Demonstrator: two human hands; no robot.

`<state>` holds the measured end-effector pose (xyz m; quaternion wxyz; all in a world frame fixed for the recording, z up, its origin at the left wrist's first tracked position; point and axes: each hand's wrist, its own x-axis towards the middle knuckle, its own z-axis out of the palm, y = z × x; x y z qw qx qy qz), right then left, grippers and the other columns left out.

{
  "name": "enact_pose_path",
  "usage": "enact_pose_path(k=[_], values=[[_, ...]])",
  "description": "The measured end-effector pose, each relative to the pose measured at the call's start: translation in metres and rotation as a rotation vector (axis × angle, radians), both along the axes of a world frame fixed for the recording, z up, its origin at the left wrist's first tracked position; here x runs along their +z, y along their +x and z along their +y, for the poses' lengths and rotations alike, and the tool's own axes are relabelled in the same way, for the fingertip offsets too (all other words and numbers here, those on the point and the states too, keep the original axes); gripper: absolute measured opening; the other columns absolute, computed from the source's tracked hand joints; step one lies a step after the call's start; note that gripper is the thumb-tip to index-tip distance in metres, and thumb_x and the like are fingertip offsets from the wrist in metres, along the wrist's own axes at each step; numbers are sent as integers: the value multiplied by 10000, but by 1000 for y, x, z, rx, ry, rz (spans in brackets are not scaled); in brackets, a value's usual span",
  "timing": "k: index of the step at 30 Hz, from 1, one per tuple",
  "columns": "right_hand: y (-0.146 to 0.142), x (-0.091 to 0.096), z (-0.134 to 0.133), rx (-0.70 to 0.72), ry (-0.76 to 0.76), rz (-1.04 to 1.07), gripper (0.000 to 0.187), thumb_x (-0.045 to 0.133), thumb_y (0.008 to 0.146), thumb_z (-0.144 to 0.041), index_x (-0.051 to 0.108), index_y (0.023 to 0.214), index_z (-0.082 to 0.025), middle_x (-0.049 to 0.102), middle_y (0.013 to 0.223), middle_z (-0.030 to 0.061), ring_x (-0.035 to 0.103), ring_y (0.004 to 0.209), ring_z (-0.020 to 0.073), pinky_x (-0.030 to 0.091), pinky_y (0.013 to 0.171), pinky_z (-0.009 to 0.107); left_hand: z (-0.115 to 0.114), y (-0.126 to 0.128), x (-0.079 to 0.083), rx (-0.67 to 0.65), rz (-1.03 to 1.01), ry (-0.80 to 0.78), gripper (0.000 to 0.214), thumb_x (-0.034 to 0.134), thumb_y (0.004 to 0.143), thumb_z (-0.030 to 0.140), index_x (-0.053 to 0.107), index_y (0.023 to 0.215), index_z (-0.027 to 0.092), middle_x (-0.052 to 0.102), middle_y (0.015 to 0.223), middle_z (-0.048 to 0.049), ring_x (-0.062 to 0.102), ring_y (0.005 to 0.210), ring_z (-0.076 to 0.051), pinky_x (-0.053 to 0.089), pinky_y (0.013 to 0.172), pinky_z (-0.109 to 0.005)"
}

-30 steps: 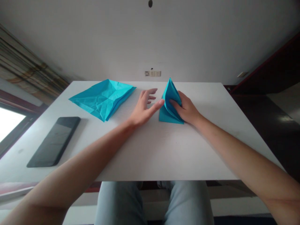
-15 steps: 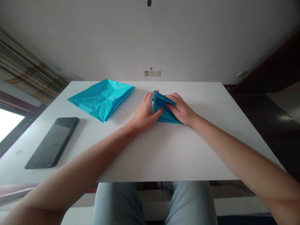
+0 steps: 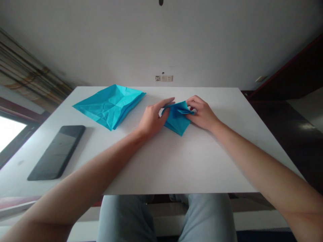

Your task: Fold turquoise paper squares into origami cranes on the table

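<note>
Blue folded paper [image 3: 177,119], tip pointing toward person; left hand [image 3: 152,117], right hand [image 3: 203,112] pinching sides.

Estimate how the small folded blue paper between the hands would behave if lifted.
Probably very light: the folded paper looks like thin sheet. Likely floppy, since its flaps bend between the left hand and right hand. On the smooth table it should slide, not roll.

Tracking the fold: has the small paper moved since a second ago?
Yes. The paper stood upright; now it lies low on the table, its top dropped away from the sockets.
</note>
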<state>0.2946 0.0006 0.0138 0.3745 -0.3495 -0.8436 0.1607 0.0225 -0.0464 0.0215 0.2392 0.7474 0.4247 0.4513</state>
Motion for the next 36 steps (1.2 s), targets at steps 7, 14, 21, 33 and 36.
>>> enact_pose_path(k=[7,14,21,33,36], values=[[21,2,12,233,-74,-81,760,992,733,-822,875,1319,-352,754,1306,121,706,1248,394,560,1153,614,1,-5,4,-215,262,14,562,692,912,215,807,1462,219,843,1461,-103,816,1324,-326,608,1196,-437],[18,0,11,217,-217,-41,554,784,937,-869,921,1019,-339,769,1184,108,741,1117,323,634,1078,556,9,-10,4,-335,299,20,590,618,1085,754,898,1286,276,860,1419,-128,803,1364,-379,533,1281,-514],[18,-2,9,178,-214,-65,333,894,956,-625,912,1119,-336,735,1163,89,698,945,263,614,779,429,8,-8,-4,-229,434,-8,554,778,1037,565,806,1506,272,750,1625,-145,696,1541,-383,429,1387,-596],[18,-3,11,174,-186,-90,599,972,813,-761,906,1208,-317,719,1248,126,700,1138,352,647,918,511,0,-10,5,-264,577,77,942,939,849,764,726,1624,272,587,1786,-203,519,1680,-511,259,1426,-713],[19,-1,12,213,-208,-93,723,965,752,-853,917,1232,-315,709,1240,126,703,1138,353,645,971,524,1,-11,7,-265,566,67,730,846,957,698,792,1534,253,737,1633,-170,698,1521,-435,398,1369,-643]])
